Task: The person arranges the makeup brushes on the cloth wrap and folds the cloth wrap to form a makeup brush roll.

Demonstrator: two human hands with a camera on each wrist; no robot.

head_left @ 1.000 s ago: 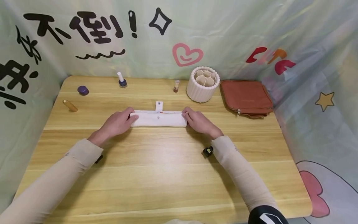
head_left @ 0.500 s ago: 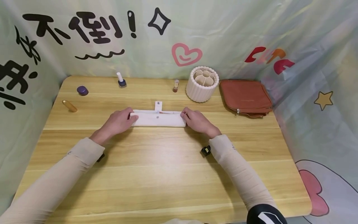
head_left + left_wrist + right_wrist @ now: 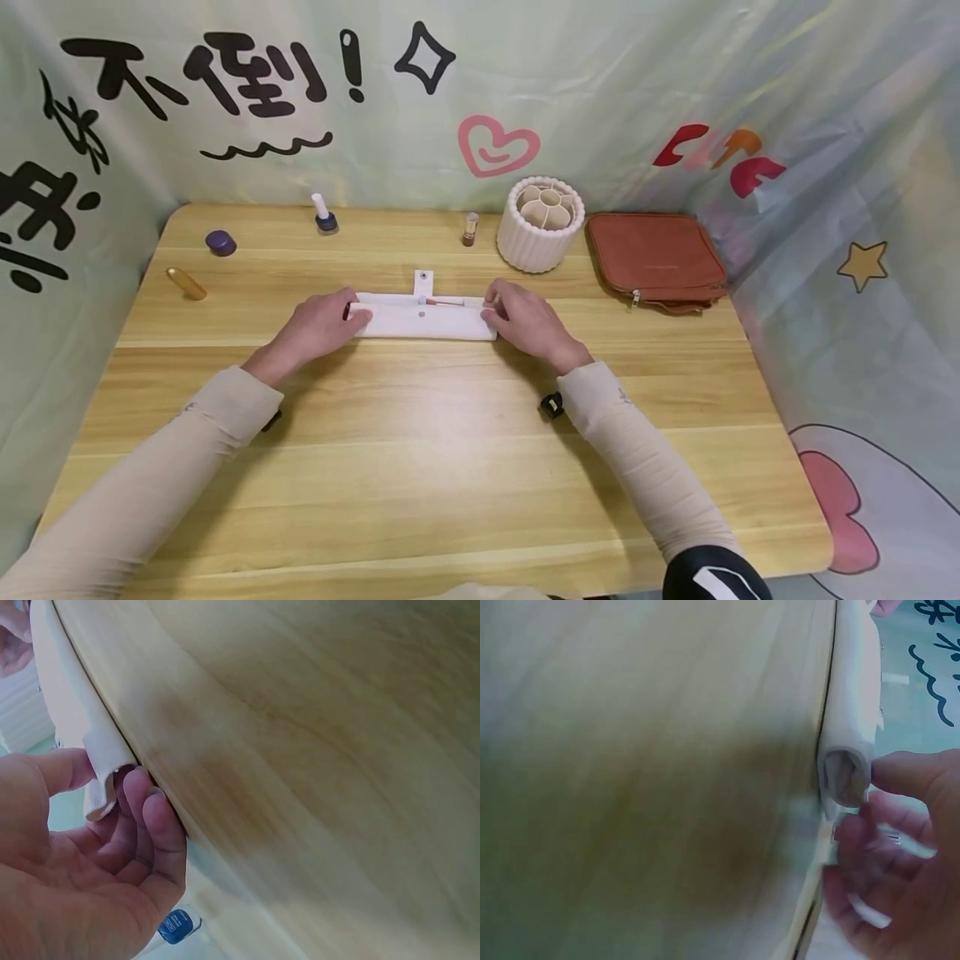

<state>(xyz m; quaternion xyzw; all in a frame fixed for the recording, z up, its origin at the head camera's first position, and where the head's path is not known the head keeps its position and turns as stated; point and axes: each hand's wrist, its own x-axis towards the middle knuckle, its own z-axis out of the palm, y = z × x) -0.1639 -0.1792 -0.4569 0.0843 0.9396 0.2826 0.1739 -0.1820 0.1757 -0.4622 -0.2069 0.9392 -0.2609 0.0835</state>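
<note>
A white cloth roll-up pouch point(image 3: 423, 321) lies folded lengthwise in the middle of the table, its snap tab point(image 3: 423, 282) pointing to the far side. Along its far edge shows a slim reddish-and-white stick point(image 3: 446, 302). My left hand point(image 3: 321, 327) grips the left end, thumb on top and fingers curled underneath, as the left wrist view also shows. At the right end, my right hand point(image 3: 528, 323) holds the pouch with its thumb on the cloth and fingers bent by the far edge. The right wrist view shows the rolled open end point(image 3: 845, 776) beside the blurred fingers.
Behind the pouch stand a nail polish bottle point(image 3: 326, 215), a small brown-based vial point(image 3: 470, 229) and a ribbed cream pen holder point(image 3: 540, 229). A brown zip case point(image 3: 658, 260) lies at right. A purple lid point(image 3: 221, 242) and a golden tube point(image 3: 186, 283) lie at left.
My right fingers have lifted and shifted a little at the pouch's far right corner, and more of the slim stick shows. My left hand stays in place.
</note>
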